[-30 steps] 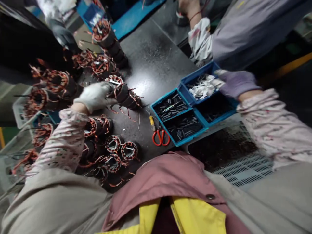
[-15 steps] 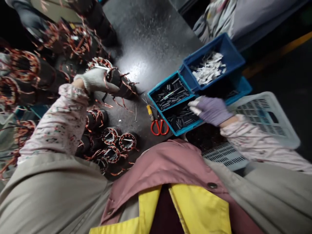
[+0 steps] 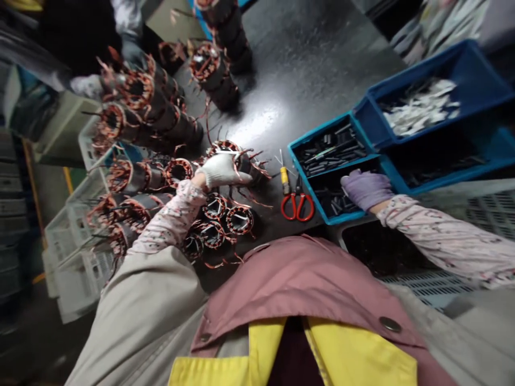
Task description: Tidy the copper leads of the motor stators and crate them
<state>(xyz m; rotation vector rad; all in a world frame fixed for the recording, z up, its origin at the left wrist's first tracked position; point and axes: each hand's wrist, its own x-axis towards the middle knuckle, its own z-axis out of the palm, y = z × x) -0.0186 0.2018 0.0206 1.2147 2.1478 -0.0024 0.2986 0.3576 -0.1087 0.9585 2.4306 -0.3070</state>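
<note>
In a white knit glove, my left hand (image 3: 225, 170) is wrapped round a motor stator (image 3: 259, 170) that lies on its side, copper wire ends sticking out of it. My right hand (image 3: 368, 188), gloved in purple, reaches into the near compartment of a teal bin (image 3: 326, 217). Its fingers are curled in among short black tubes (image 3: 340, 203); whether one is pinched is hidden. More black tubes (image 3: 330, 147) fill the compartment behind. Between the hands lie red-handled scissors (image 3: 296, 208) and a yellow-handled tool (image 3: 285, 179).
Smaller stators (image 3: 240, 220) stand close by my left forearm. Stacked stators (image 3: 161, 115) rise at the left, where a co-worker's gloved hand (image 3: 134, 52) rests. A blue bin (image 3: 478, 69) of white pieces sits at the right, above a plastic crate (image 3: 426, 287).
The view has swung left, so everything appears further right. My right hand has drawn lower into the near compartment, its fingers more curled. My left hand stays on the stator.
</note>
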